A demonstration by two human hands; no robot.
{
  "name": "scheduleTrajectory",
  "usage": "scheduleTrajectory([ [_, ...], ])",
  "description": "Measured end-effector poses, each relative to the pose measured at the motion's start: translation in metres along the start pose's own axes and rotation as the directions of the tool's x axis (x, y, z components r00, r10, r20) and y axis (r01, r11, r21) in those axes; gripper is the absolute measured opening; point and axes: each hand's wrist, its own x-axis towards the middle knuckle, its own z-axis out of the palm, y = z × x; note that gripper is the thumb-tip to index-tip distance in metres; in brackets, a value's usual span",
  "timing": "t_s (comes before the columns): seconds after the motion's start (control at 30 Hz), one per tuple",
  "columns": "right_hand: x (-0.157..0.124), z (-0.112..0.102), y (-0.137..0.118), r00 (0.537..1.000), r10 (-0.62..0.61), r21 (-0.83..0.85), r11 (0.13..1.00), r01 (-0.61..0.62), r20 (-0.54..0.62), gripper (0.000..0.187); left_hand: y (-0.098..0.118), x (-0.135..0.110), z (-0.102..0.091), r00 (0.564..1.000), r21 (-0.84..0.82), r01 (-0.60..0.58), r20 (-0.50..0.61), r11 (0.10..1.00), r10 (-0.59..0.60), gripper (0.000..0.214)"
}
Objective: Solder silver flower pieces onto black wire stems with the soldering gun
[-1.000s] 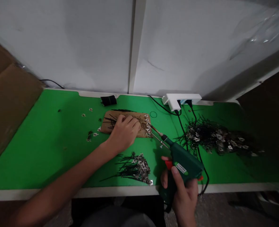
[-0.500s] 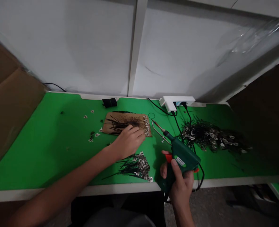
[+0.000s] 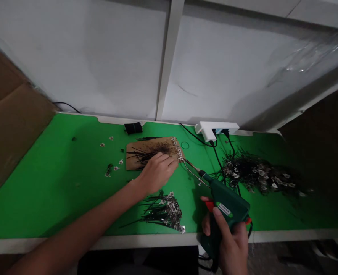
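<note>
My right hand [image 3: 229,235] is wrapped around the handle of a green soldering gun [image 3: 229,202] with a red trigger. Its tip reaches the row of small silver metal tabs [image 3: 178,149] along the right edge of a brown board [image 3: 133,162]. Over that board, my left hand [image 3: 160,172] is closed in a pinch close to the tabs; whatever is between its fingertips is hidden. Thin black wires [image 3: 140,154] lie across the board, left of a scorched patch. Just below the left hand, a pile of black wires with silver tabs [image 3: 169,212] rests on the green mat.
A larger heap of tabbed wires [image 3: 260,173] lies to the right. Behind it is a white power strip [image 3: 217,130] with black cords. A black wire bundle [image 3: 133,128] and loose tabs [image 3: 116,168] lie to the left. A cardboard box [image 3: 14,110] stands at the left edge.
The soldering gun's tip has moved down and left in my right hand to the nearest tabs on the board. The board has turned slightly; my left hand stays over it.
</note>
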Motion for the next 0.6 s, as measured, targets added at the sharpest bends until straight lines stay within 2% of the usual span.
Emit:
scheduleTrajectory([
  [0.1, 0.010, 0.002, -0.001, 0.999, -0.026, -0.026, 0.999, 0.027, 0.019, 0.036, -0.004, 0.009, 0.000, 0.996, -0.052, 0.084, 0.028, 0.995, -0.082, 0.020],
  [0.23, 0.032, 0.002, -0.001, 0.993, -0.085, -0.051, 0.995, 0.090, 0.084, 0.037, -0.007, 0.021, -0.009, 0.981, -0.101, 0.193, 0.032, 0.976, -0.191, 0.017],
  [0.4, 0.048, -0.005, 0.000, 0.988, -0.118, -0.057, 0.991, 0.124, 0.100, 0.037, -0.003, 0.028, -0.018, 0.899, -0.195, 0.438, 0.092, 0.878, -0.428, 0.010],
  [0.5, 0.049, -0.011, 0.000, 0.988, -0.111, -0.064, 0.991, 0.118, 0.111, 0.034, -0.001, 0.028, -0.014, 0.870, -0.211, 0.493, 0.102, 0.844, -0.482, 0.002],
  [0.6, 0.051, -0.015, 0.001, 0.985, -0.080, -0.080, 0.992, 0.093, 0.153, 0.036, 0.000, 0.027, -0.006, 0.859, -0.198, 0.511, 0.085, 0.837, -0.505, 0.014],
])
